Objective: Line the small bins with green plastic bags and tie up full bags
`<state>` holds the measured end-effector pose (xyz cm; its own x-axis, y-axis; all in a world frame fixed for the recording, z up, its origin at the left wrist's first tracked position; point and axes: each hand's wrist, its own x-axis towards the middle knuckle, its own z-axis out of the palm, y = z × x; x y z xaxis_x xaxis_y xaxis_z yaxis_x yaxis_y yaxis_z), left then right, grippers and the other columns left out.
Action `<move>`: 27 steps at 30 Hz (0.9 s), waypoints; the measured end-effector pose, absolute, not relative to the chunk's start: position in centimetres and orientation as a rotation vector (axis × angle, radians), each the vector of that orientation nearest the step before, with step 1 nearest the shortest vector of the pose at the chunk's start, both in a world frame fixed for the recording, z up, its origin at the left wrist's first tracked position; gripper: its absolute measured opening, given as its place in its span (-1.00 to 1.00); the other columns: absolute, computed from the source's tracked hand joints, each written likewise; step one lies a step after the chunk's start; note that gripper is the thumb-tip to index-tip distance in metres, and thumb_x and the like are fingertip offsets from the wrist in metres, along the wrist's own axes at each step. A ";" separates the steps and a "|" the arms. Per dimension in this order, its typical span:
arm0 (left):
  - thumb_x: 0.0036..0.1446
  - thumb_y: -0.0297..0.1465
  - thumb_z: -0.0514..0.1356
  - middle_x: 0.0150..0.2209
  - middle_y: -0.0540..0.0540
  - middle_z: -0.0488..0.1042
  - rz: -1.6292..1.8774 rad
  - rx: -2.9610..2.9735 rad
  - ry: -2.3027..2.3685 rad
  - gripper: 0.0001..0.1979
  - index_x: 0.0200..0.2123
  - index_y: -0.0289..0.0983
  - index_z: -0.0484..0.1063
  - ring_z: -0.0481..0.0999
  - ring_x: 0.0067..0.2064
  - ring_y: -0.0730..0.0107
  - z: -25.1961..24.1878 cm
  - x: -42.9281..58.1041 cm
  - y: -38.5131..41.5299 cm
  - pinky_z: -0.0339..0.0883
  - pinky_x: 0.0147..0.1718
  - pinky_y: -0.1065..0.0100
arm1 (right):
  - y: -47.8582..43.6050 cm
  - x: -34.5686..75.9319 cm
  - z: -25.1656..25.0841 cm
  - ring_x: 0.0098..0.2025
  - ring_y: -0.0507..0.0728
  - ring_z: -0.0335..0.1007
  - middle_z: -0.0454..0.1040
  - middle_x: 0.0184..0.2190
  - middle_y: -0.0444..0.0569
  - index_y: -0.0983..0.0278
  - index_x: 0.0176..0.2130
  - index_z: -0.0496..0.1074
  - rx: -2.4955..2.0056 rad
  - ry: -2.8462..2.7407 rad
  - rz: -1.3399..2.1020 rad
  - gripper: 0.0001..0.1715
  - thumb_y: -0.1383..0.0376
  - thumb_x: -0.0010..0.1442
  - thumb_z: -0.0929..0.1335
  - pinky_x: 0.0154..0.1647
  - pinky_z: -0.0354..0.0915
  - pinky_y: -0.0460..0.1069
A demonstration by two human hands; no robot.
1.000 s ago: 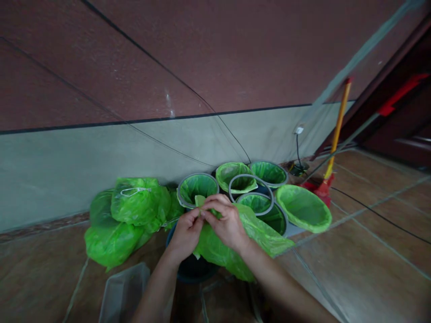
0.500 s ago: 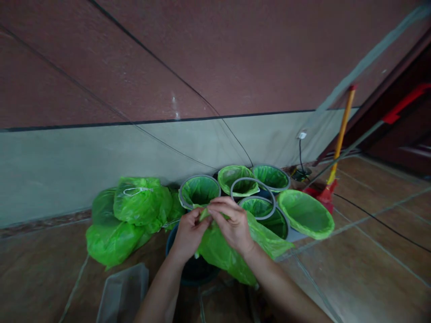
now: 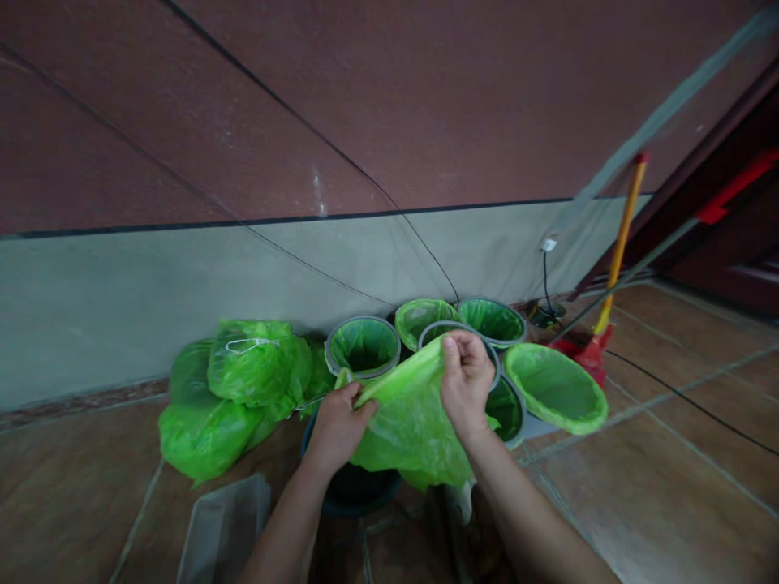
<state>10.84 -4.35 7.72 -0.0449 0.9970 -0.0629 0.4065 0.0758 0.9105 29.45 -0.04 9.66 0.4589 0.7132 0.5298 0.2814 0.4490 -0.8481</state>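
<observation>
A green plastic bag (image 3: 414, 422) hangs stretched between my two hands, its upper edge pulled taut and slanting up to the right. My left hand (image 3: 337, 426) is closed on the left end of that edge, thumb and fingers pinching it. Higher up, my right hand (image 3: 467, 377) grips the other end. Below the bag stands a dark round bin (image 3: 359, 499), partly covered by the bag and my left arm. Behind my right hand a loose grey ring (image 3: 435, 328) lies over the lined bins, partly hidden.
Several bins with green liners stand by the wall, among them a grey-rimmed bin (image 3: 363, 320) and a wide bin (image 3: 557, 389). Filled green bags (image 3: 243, 389) are piled left. A clear plastic box (image 3: 222, 527) sits front left. A yellow-handled red tool (image 3: 621, 243) stands right, near a black cable (image 3: 687, 401).
My hands were close together at the bag's edge. The right hand has moved right and up, drawing the edge out taut, while the left hand has stayed nearly in place.
</observation>
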 end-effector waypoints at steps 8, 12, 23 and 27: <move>-0.05 -0.44 0.31 -0.62 0.06 0.43 0.944 1.532 1.700 -0.86 -0.60 -0.14 0.48 0.37 -0.51 0.36 7.9 8.8 -4.3 0.07 -0.42 0.39 | 2.2 34.9 10.1 -0.37 0.05 0.30 0.38 -0.42 -0.14 0.27 -0.33 0.36 -1.146 -0.863 0.190 -0.62 0.00 0.15 0.37 -0.29 0.27 -0.02; -0.11 -0.46 0.36 -0.63 0.06 0.39 0.892 1.525 1.800 -0.85 -0.60 -0.14 0.48 0.37 -0.49 0.32 7.6 7.6 -4.4 0.09 -0.36 0.37 | 2.8 37.7 9.7 -0.42 0.02 0.22 0.32 -0.45 -0.16 0.28 -0.33 0.38 -1.166 -0.794 0.099 -0.63 0.02 0.13 0.37 -0.32 0.23 -0.02; 0.22 -0.45 0.11 0.00 -0.15 0.64 0.253 1.888 2.185 -0.59 0.14 -0.20 0.41 0.61 0.03 0.18 7.9 4.5 -4.0 0.31 0.09 0.22 | 3.9 41.2 9.4 -0.44 0.02 0.18 0.25 -0.53 -0.22 0.30 -0.37 0.41 -1.176 -0.639 0.004 -0.70 0.10 0.07 0.39 -0.34 0.23 -0.02; 0.20 -0.43 0.15 0.07 -0.16 0.61 0.233 1.905 2.177 -0.46 0.26 -0.21 0.29 0.57 0.10 0.06 8.4 4.6 -4.5 0.22 0.21 0.01 | 4.1 41.4 9.1 -0.47 0.01 0.15 0.24 -0.54 -0.22 0.31 -0.39 0.40 -1.185 -0.635 0.011 -0.69 0.09 0.06 0.39 -0.39 0.20 -0.03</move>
<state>4.63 -4.51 8.43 -0.1221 0.9898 -0.0739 0.9518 0.1379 0.2740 41.36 4.06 9.15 0.8270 0.3310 0.4545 0.3149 0.3970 -0.8621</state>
